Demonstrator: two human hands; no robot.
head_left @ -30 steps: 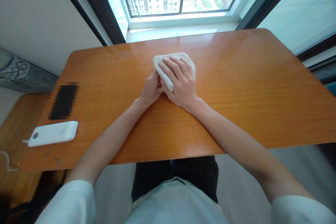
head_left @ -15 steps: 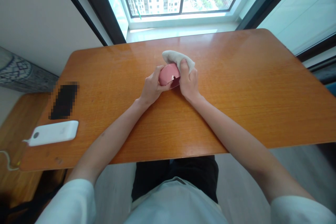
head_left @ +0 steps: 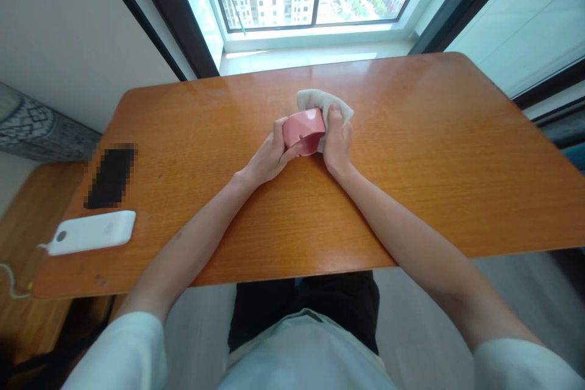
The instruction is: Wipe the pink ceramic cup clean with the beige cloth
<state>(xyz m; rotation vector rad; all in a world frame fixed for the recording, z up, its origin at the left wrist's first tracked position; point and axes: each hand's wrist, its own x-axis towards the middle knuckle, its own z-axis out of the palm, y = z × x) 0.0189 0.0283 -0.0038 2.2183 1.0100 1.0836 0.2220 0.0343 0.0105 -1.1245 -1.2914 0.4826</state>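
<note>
A small pink object with rounded, faceted sides (head_left: 304,130) is held just above the middle of the orange wooden table (head_left: 411,152). My left hand (head_left: 269,158) grips its left side, fingers curled around it. My right hand (head_left: 337,143) is closed on a white cloth (head_left: 320,100), pressing it against the pink object's right side. The cloth bunches up behind the object and over my right fingers.
A white power bank (head_left: 94,233) with a cable lies near the table's front left corner, with a dark phone (head_left: 109,175) behind it. A window sill (head_left: 301,52) and window run along the table's far edge. A lower wooden surface (head_left: 18,237) sits at the left.
The cloth covered the pink object under my flat right hand a second ago. Now the object is uncovered, turned and shifted slightly right, with the cloth pressed against its right side.
</note>
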